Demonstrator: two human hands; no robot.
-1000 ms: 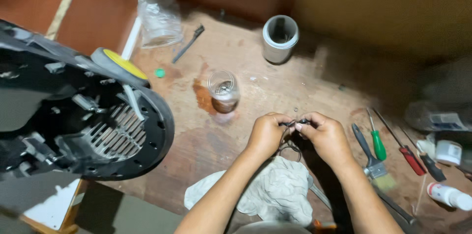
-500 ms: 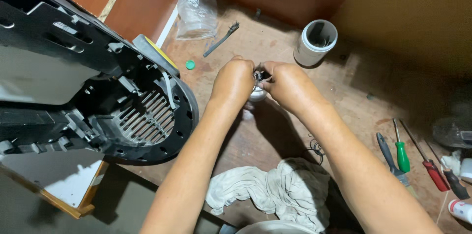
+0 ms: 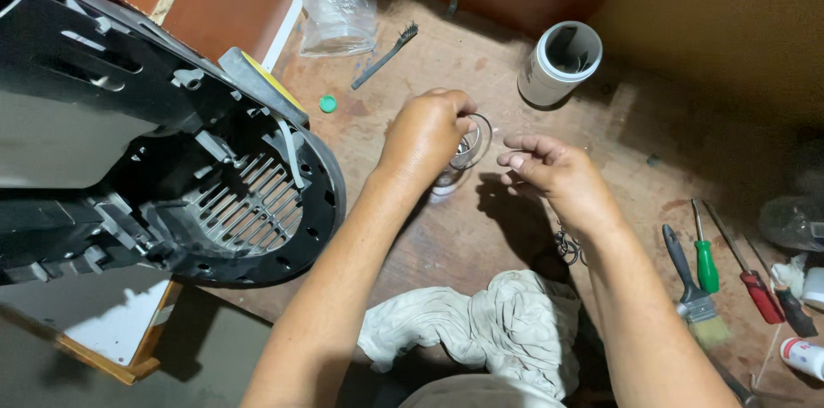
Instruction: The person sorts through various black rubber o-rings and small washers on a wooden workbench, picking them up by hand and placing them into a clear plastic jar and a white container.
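My left hand (image 3: 425, 138) rests over a small clear glass (image 3: 474, 144) on the wooden worktop (image 3: 481, 228), its fingertips pinched together at the rim and dipping inside. Whether they hold anything is hidden. My right hand (image 3: 554, 175) hovers just right of the glass, palm down, fingers loosely spread and holding nothing. A small coil of wire (image 3: 566, 247) lies on the wood under my right wrist.
A large black plastic housing with a grille (image 3: 215, 193) fills the left. A crumpled white cloth (image 3: 489, 331) lies near me. At the back are a white cylinder (image 3: 560, 63), a wire brush (image 3: 386, 56), a plastic bag (image 3: 339, 5) and a green cap (image 3: 327, 103). A paintbrush (image 3: 691, 288) and screwdrivers (image 3: 705, 258) lie right.
Both hands had been pinched together on a small dark part and carried it over to the glass. Now they have parted: the left stays at the glass rim, the right has drawn back open.
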